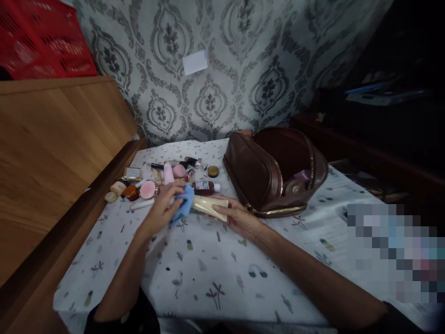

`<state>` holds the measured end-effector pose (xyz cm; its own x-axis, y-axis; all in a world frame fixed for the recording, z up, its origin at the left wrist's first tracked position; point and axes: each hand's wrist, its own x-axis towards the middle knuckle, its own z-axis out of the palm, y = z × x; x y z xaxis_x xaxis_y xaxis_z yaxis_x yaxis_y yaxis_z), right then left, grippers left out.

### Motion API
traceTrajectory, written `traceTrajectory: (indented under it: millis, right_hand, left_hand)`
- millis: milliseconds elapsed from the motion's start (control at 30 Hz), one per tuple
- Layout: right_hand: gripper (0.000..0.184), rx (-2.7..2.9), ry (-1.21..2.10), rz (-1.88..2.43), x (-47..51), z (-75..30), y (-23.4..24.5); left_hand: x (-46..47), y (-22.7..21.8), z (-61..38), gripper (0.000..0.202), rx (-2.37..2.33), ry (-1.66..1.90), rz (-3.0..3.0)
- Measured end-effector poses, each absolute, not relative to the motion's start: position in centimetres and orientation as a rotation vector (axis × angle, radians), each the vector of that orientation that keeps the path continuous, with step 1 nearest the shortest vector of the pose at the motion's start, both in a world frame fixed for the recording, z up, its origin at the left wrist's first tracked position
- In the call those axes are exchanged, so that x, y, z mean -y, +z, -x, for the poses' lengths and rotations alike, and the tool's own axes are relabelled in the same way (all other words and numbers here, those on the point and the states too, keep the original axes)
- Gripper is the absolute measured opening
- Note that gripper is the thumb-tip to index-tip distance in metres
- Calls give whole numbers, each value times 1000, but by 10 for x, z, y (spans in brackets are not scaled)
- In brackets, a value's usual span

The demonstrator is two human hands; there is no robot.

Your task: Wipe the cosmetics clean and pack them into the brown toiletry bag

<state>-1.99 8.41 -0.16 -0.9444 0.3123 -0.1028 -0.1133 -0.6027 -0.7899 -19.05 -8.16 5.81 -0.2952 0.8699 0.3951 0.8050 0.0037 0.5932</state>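
Blue cloth (183,205), pinched in the grip of the left hand (162,213), touches a cream tube (206,205) pinched by the right hand (238,217), left of the brown bag (255,178).

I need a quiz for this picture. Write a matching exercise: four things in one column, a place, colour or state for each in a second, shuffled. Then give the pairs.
1 cloth
2 tube
3 bag
4 crate

a brown, zip open
b held in the right hand
c red
d held in the left hand

Pairs: 1-d, 2-b, 3-a, 4-c
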Motion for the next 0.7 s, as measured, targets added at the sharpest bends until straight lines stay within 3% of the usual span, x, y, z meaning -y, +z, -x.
traceTrajectory:
  millis: [300,400,567,700]
  right_hand:
    - [55,1443,2626,227,-71,16,-2]
    - [57,1643,2452,236,-67,15,-2]
    - [48,2008,1882,156,-67,13,-4]
    - [46,1996,1797,137,-71,14,-7]
  left_hand:
    - [66,32,164,34,-2309,1262,-1624]
    - [64,31,171,39,-2266,1361,-1475]
    - [59,21,185,39,-2139,1425,-1153]
    - [58,16,194,35,-2069,1457,-940]
